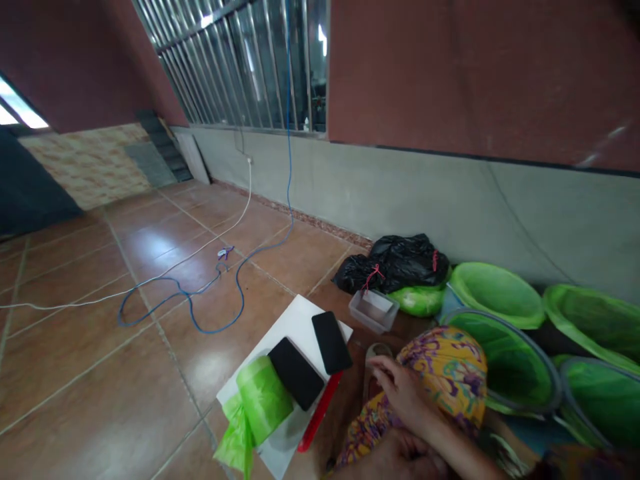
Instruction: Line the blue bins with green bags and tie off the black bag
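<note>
My right hand point(403, 393) rests over the patterned yellow cloth point(445, 360) on my knee, its fingers loosely stretched and holding nothing visible. Below it, at the bottom edge, my left hand point(405, 455) is closed beside my right forearm; whatever it may hold is hidden. To the left of my hands, a white board point(300, 317) lies on the floor. Two black phones point(296, 373) and a roll of green plastic bags point(265, 400) are on it, the roll's loose end hanging over the edge. A red strip point(320, 415) runs along the board's near side.
Several bins with green liners point(495, 293) stand on the right. Black tied bags point(400, 263) and a clear plastic box point(374, 310) sit by the wall. A blue cable point(240, 293) and a white cable point(200, 252) trail across the tiled floor.
</note>
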A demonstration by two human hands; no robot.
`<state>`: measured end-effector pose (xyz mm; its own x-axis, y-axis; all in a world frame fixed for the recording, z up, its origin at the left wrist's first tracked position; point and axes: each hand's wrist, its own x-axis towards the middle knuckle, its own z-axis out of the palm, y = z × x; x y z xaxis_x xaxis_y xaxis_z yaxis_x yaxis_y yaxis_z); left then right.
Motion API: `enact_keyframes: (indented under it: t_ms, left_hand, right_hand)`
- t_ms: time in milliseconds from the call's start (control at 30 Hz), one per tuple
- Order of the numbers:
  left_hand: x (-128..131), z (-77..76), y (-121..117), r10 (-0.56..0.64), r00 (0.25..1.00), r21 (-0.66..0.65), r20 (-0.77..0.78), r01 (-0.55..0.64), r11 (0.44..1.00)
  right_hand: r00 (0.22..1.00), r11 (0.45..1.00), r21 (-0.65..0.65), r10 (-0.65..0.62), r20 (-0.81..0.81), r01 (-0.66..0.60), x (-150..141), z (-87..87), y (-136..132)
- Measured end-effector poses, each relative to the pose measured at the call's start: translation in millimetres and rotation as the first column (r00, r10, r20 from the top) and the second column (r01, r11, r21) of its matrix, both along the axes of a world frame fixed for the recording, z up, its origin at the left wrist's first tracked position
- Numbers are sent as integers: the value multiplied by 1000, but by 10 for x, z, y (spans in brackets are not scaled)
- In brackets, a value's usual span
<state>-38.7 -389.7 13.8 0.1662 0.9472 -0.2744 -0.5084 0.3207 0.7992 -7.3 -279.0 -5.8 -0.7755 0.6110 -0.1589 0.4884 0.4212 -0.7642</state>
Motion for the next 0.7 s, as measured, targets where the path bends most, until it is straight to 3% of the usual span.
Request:
enact_keyframes:
  t_ms: [100,167,267,333,367,500,567,700]
  left_hand:
    - [48,-108,71,6,1000,-21,22,-6,1000]
    - [84,-158,139,2,1000,-69,-20,-3,998]
    - [143,-177,280,-60,988,-96,-146,46,994]
    - [199,-168,402,-103,973,-124,-205,79,989]
    - [234,-163,470,-106,966,-148,-234,72,986]
    - [393,-196,770,-86,911,-174,-402,16,985]
    - [473,-268,938,-106,877,-151,-468,38,988]
    - [608,-542,1346,-91,819,-161,-567,-2,987]
  right_hand:
    - [976,985,10,-169,-138,172,170,94,156]
    - [911,931,34,-346,-225,363,366,81,404]
    - [730,747,61,-623,-281,662,814,-112,942]
    - [668,648,166,-719,-192,744,1160,-340,1286]
    - [690,656,259,-721,-61,709,1322,-468,1419]
    - [776,857,389,-487,400,337,1744,-897,1624]
    - [757,906,383,-378,533,183,1813,-996,1614]
    - [678,944,330,-261,687,28,1820,-1020,1631]
